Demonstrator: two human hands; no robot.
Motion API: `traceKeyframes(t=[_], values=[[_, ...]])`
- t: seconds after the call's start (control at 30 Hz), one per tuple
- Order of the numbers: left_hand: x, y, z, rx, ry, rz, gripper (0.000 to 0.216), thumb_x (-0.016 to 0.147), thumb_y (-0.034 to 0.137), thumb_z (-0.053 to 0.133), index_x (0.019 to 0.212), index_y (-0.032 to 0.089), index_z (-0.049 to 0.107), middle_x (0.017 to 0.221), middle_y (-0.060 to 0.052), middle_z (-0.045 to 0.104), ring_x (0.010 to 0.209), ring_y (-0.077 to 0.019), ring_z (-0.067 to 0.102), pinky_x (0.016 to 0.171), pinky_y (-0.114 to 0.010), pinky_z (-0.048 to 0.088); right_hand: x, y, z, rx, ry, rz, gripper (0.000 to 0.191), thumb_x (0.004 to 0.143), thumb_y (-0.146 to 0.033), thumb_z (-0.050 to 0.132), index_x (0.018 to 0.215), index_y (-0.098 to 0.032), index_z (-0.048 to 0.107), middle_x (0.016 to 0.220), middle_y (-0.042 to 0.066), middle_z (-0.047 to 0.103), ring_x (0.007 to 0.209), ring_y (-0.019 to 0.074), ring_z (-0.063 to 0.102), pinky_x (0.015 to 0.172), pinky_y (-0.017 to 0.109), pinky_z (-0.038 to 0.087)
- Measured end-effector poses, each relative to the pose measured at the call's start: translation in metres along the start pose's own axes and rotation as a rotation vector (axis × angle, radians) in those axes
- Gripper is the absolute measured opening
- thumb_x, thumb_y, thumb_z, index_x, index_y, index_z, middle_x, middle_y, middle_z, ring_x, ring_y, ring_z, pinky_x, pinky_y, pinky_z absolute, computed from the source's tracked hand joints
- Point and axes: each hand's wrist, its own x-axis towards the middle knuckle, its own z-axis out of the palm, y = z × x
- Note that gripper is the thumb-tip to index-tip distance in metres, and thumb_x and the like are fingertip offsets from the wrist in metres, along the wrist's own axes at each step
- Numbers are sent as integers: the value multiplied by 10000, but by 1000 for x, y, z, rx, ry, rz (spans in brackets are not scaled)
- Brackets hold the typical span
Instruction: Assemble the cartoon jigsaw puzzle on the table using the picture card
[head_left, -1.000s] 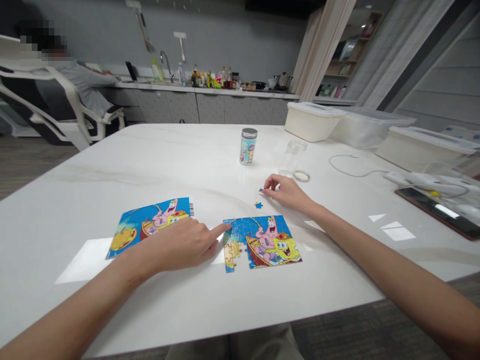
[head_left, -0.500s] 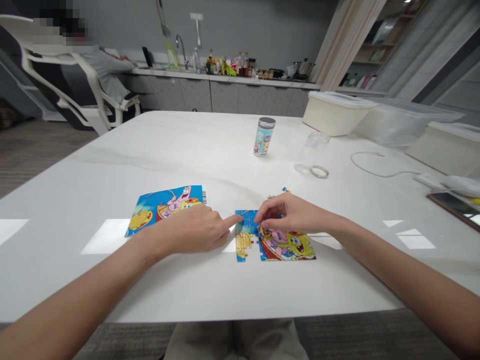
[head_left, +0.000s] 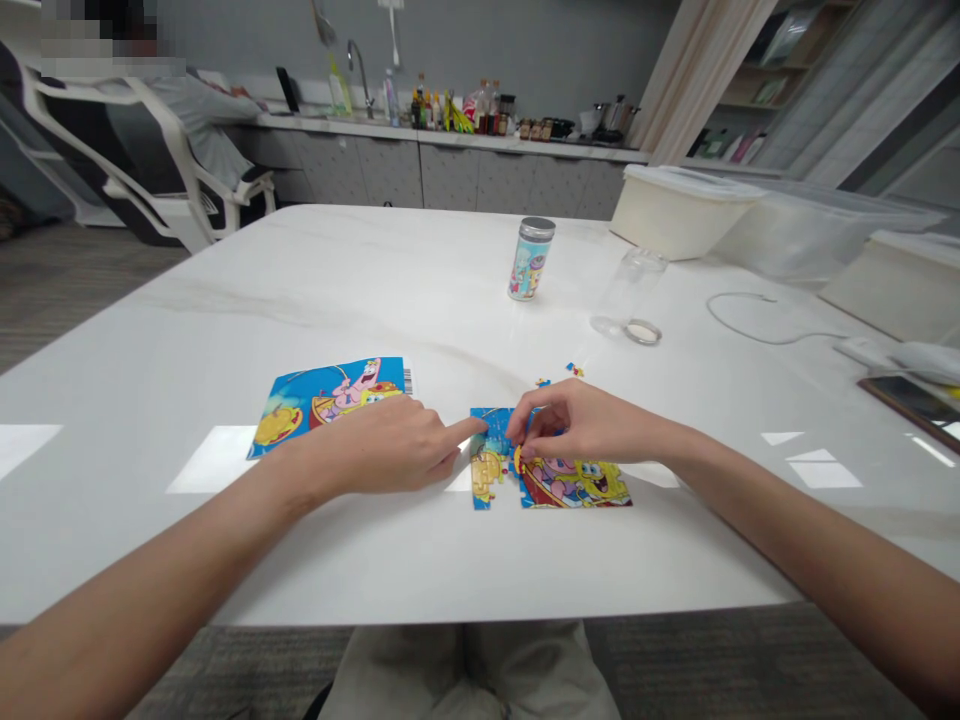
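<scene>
Hiding part of the puzzle [head_left: 556, 487] on the table [head_left: 337, 560], the nearly pinched right hand [head_left: 562, 422] has come in from beyond it. The left hand [head_left: 394, 440] points onto the puzzle's corner, other fingers curled; I can't tell what either holds.

The puzzle [head_left: 559, 492] is blue, yellow, pink and red. So is the picture card [head_left: 330, 393]. From here, the table [head_left: 360, 290] looks white with pale streaks. The can [head_left: 527, 268] is light blue, with a silver lid [head_left: 538, 226].
</scene>
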Motion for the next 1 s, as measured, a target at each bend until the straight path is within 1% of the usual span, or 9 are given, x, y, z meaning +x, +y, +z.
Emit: traceKeyframes(t=[0.1, 0.2, 0.33, 0.4, 0.5, 0.63, 0.73, 0.83, 1.0], values=[[0, 0, 1, -1, -10, -10, 352, 948, 263, 347, 1192, 177, 586, 421, 22, 472, 340, -135, 412, 424, -273, 153, 0, 0, 0, -6, -4, -6, 139, 750, -212, 686, 879, -160, 677, 781, 29, 704, 672, 119, 653, 531, 211, 484], [0, -1, 2, -12, -7, -8, 354, 943, 258, 348, 1189, 174, 589, 421, 26, 468, 335, -129, 381, 425, -274, 156, 0, -1, 0, -18, -1, -15, 127, 755, -199, 681, 876, -161, 680, 811, 33, 710, 694, 121, 659, 573, 227, 506], [1, 2, -1, -101, 28, -34, 349, 930, 253, 377, 1183, 164, 600, 426, 40, 452, 340, -114, 316, 436, -269, 167, 1, -1, 0, -18, 3, -47, 115, 757, -162, 655, 870, -160, 672, 810, 28, 706, 707, 122, 658, 623, 251, 521], [4, 5, -5, -229, 77, -115, 340, 923, 269, 406, 1166, 161, 618, 435, 52, 438, 362, -108, 305, 451, -258, 184, 1, -1, 1, 4, 8, -92, 114, 759, -149, 643, 871, -160, 667, 824, 28, 705, 736, 126, 661, 667, 266, 531], [10, 11, -14, -558, 143, -288, 292, 914, 308, 457, 1040, 162, 675, 436, 77, 378, 396, -85, 289, 472, -231, 217, 0, -2, 2, 42, 16, -152, 129, 763, -148, 642, 891, -161, 651, 837, 30, 707, 785, 137, 668, 721, 286, 532], [16, 18, -23, -934, 90, -450, 302, 869, 393, 543, 835, 146, 715, 438, 89, 288, 419, -65, 239, 454, -222, 192, -2, -6, 5, 25, 29, -176, 171, 759, -149, 657, 925, -167, 620, 843, 26, 685, 778, 140, 656, 687, 285, 510], [19, 22, -25, -1069, 28, -505, 293, 824, 400, 592, 797, 142, 729, 440, 89, 260, 432, -65, 225, 445, -227, 168, -3, -7, 9, 55, 58, -187, 179, 754, -155, 674, 912, -171, 592, 884, 26, 656, 750, 129, 635, 639, 273, 492], [21, 24, -25, -1146, 5, -502, 252, 797, 364, 617, 768, 139, 727, 435, 90, 269, 428, -61, 231, 440, -222, 162, -3, -8, 12, 104, 70, -208, 190, 751, -171, 689, 903, -171, 574, 925, 33, 640, 739, 122, 625, 634, 271, 496], [21, 23, -23, -1212, 35, -591, 233, 799, 343, 619, 750, 131, 701, 433, 102, 241, 421, -60, 194, 425, -219, 152, -2, -9, 12, 54, 40, -183, 191, 771, -229, 694, 909, -165, 579, 909, 36, 658, 762, 130, 627, 632, 269, 482]])
